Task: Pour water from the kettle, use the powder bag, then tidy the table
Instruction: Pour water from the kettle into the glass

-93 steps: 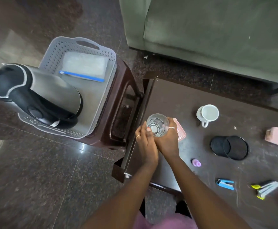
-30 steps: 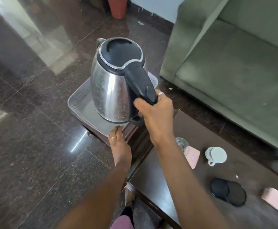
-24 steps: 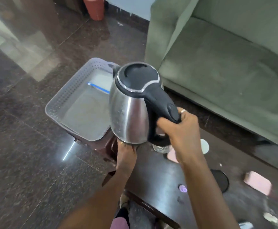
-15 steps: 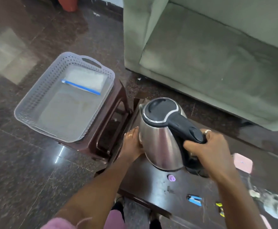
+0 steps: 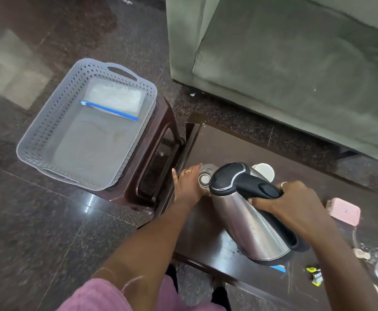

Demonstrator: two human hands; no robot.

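Note:
A steel kettle (image 5: 254, 223) with a black lid and handle is tilted forward over the dark table (image 5: 228, 144), its spout end toward a clear glass (image 5: 206, 176). My right hand (image 5: 293, 203) grips the kettle's black handle. My left hand (image 5: 189, 185) is wrapped around the left side of the glass at the table's left edge. The kettle hides part of the glass. No stream of water shows. The powder bag (image 5: 114, 101), a clear zip bag with a blue strip, lies in the far end of the grey basket (image 5: 37, 135).
The basket sits on a brown stool (image 5: 161, 135) left of the table. A white mug (image 5: 264, 171) stands behind the kettle. A pink case (image 5: 343, 211), a yellow clip (image 5: 315, 274) and a blue item under the kettle lie on the table. A green sofa (image 5: 295, 63) is behind.
My right hand has carried the kettle from the basket across to the table and tipped it forward toward the glass. My left hand has left the kettle's body and taken hold of the glass.

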